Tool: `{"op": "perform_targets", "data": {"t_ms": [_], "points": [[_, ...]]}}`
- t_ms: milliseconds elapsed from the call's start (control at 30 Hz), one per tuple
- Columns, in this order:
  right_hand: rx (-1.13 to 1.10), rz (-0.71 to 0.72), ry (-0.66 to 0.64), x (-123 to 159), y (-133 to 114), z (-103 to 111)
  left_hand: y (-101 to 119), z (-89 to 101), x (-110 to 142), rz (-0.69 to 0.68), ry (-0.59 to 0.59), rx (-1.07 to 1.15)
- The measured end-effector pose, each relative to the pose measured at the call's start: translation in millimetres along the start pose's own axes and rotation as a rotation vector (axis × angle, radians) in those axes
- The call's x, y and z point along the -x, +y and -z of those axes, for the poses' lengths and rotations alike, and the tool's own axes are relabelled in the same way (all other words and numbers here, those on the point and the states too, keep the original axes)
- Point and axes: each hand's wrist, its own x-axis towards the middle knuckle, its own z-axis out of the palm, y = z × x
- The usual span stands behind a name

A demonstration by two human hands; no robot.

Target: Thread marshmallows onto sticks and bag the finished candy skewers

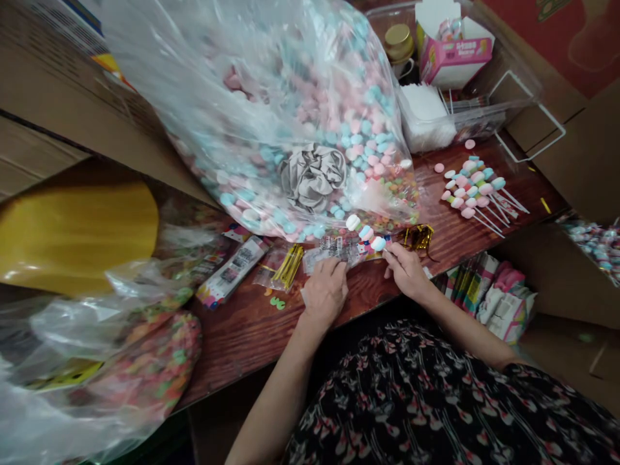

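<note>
My left hand (325, 289) rests knuckles-up on the wooden table (252, 329), its fingers curled on a small clear printed packet (334, 248). My right hand (405, 270) pinches a stick of marshmallows (367, 233) in white, pink and blue that lies across the packet. Behind both hands a huge clear bag of pink and blue marshmallows (300, 110) leans over the table. Gold twist ties (419, 236) lie beside my right hand.
Finished marshmallow skewers (472, 188) lie at the right of the table. A pink box (453, 51), a gold-lidded jar (398, 42) and a clear bin stand behind. Gold ties in a bag (287, 266), candy bags (145, 361) at left, packets (489, 297) below the right edge.
</note>
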Motion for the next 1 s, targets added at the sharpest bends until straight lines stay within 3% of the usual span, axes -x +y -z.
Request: {"op": "perform_targets", "data": {"t_ms": [100, 267, 333, 533, 667, 800, 900, 1000], "points": [[-0.015, 0.006, 0.012, -0.5, 1.4, -1.3, 0.8, 1.9, 0.1, 0.032, -0.013, 0.037], [-0.001, 0.025, 0.021, -0.6, 3.2, -2.4, -9.6, 0.5, -16.7, 0.200, 0.252, 0.326], [-0.003, 0.021, 0.020, -1.0, 4.0, -2.5, -11.0, -1.1, -22.6, 0.205, 0.282, 0.320], [-0.047, 0.014, 0.032, -3.4, 5.4, -3.0, 7.8, -10.4, -24.9, 0.100, 0.042, 0.071], [-0.064, 0.009, 0.037, -3.6, 5.3, -2.7, 14.3, -14.0, -28.9, 0.148, 0.022, 0.003], [-0.078, 0.012, 0.033, -3.3, 4.9, -2.4, 7.2, -15.5, -35.8, 0.234, 0.055, 0.108], [-0.082, 0.007, 0.034, -3.6, 4.0, -2.1, 8.0, -10.6, -37.7, 0.224, -0.032, 0.127], [-0.078, 0.004, 0.032, -4.2, 3.8, -1.6, 19.7, -2.4, -35.4, 0.187, -0.149, 0.005]]}}
